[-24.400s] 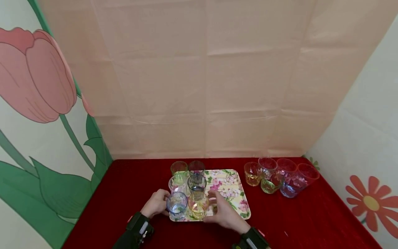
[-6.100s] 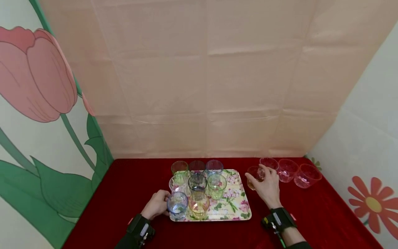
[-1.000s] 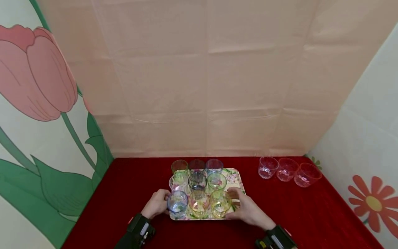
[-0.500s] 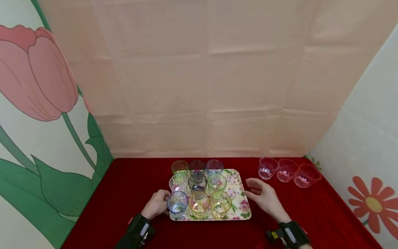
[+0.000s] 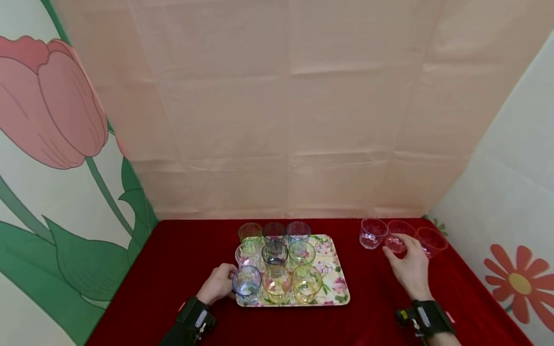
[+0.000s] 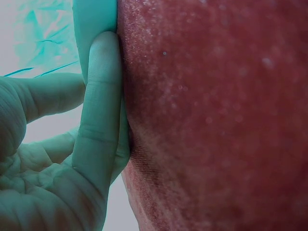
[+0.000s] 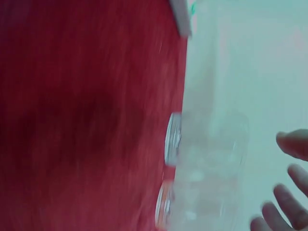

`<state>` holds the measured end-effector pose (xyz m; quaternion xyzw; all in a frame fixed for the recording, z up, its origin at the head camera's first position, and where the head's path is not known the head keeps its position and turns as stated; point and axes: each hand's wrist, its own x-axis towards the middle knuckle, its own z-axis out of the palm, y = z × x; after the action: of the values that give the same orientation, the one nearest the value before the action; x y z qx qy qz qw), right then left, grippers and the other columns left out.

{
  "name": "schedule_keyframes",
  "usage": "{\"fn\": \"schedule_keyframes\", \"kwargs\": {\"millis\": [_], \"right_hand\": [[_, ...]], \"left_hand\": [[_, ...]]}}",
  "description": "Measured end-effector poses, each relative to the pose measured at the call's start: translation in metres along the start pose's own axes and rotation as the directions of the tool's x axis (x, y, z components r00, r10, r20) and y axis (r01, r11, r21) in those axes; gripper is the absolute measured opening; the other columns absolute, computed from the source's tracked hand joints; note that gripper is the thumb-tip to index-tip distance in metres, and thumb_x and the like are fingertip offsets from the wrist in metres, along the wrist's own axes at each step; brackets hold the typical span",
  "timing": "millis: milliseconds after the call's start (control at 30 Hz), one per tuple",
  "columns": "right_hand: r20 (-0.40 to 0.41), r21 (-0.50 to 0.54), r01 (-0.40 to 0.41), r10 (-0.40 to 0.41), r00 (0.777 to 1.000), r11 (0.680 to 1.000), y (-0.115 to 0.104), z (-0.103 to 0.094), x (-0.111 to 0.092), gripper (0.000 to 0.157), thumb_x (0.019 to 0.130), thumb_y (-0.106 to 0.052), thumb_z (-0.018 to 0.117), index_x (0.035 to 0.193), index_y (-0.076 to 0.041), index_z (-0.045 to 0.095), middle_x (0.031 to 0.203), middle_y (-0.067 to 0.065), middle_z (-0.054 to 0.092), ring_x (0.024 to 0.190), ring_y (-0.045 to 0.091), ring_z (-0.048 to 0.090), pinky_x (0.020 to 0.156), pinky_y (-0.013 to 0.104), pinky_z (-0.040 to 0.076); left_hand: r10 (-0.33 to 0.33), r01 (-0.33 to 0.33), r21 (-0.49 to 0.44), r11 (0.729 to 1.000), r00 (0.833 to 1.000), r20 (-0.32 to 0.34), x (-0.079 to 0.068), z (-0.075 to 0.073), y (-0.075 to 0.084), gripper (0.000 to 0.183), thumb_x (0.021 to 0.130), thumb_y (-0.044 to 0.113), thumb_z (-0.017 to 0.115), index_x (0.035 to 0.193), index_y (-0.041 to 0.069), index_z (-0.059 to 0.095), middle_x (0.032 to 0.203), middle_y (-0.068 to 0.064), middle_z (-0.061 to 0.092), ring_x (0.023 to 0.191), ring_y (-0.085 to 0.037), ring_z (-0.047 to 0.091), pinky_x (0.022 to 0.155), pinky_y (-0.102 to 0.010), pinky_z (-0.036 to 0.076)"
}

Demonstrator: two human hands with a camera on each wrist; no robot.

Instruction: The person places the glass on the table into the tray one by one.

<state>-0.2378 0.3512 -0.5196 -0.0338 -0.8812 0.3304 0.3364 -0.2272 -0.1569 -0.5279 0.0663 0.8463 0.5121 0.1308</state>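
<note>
My left hand (image 5: 218,283) grips the left front edge of a flowered tray (image 5: 336,294); in the left wrist view its thumb and fingers (image 6: 103,96) pinch the tray's edge (image 6: 97,17). On the tray, several tinted glass tumblers stand in rows, among them a blue tumbler (image 5: 247,284), an orange one (image 5: 277,284) and a yellow one (image 5: 307,284). My right hand (image 5: 411,265), fingers parted, reaches over a pink-rimmed tumbler (image 5: 394,240) at the right. In the right wrist view the fingers (image 7: 291,204) stand apart from the tumblers (image 7: 173,139).
A clear tumbler (image 5: 373,235) and a red-rimmed tumbler (image 5: 434,240) flank the pink-rimmed one, partly behind my hand. A red cloth (image 5: 182,254) covers the table. A beige backdrop (image 5: 285,120) rises behind it, with printed panels at both sides.
My right hand has let go of the yellow tumbler at the tray's front row and moved right to the three remaining tumblers off the tray. My left hand stays at the tray.
</note>
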Motion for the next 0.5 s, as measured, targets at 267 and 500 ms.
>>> {"fn": "schedule_keyframes", "kwargs": {"millis": [267, 500], "right_hand": [[-0.134, -0.032, -0.096, 0.091, 0.987, 0.995, 0.031, -0.014, 0.020, 0.054, 0.081, 0.001, 0.079, 0.131, 0.006, 0.059, 0.140, 0.031, 0.046, 0.131, 0.052, 0.038, 0.108, 0.066, 0.030], [-0.063, -0.110, -0.310, 0.304, 0.951, 0.944, 0.057, -0.025, 0.033, 0.077, 0.086, -0.004, 0.075, 0.153, 0.002, 0.038, 0.159, 0.030, 0.023, 0.145, 0.050, 0.021, 0.117, 0.066, 0.020]], "left_hand": [[0.002, -0.002, 0.003, 1.000, 1.000, 0.000, 0.000, -0.002, 0.000, 0.021, 0.089, -0.016, 0.058, 0.107, -0.008, 0.064, 0.080, -0.011, 0.054, 0.067, -0.021, 0.060, 0.054, -0.036, 0.060], [0.006, -0.006, -0.026, 1.000, 1.000, 0.012, 0.000, 0.000, -0.001, 0.020, 0.089, -0.015, 0.059, 0.107, -0.008, 0.064, 0.081, -0.012, 0.057, 0.067, -0.021, 0.062, 0.055, -0.036, 0.060]]}}
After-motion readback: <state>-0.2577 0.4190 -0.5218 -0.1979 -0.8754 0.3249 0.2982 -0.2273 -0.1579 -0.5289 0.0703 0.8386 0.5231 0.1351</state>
